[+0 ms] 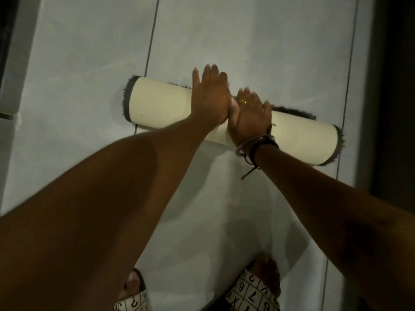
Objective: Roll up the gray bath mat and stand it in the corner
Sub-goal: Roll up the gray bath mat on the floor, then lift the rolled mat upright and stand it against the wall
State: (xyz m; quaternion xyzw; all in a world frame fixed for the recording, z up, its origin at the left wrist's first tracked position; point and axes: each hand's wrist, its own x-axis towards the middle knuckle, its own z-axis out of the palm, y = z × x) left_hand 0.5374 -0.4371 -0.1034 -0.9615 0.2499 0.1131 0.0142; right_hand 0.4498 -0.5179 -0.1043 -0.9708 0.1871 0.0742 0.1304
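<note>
Rolled bath mat (161,104) (cream backing outward)

Rolled bath mat (161,104) on tiled floor (247,41), left hand (211,97), right hand (249,115) pressed flat on top

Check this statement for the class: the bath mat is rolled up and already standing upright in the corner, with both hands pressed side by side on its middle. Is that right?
Not quite. The head view shows the rolled mat lying flat on the tiled floor, not standing upright in the corner. The rest holds: the left hand and the right hand press side by side on its middle.
</note>
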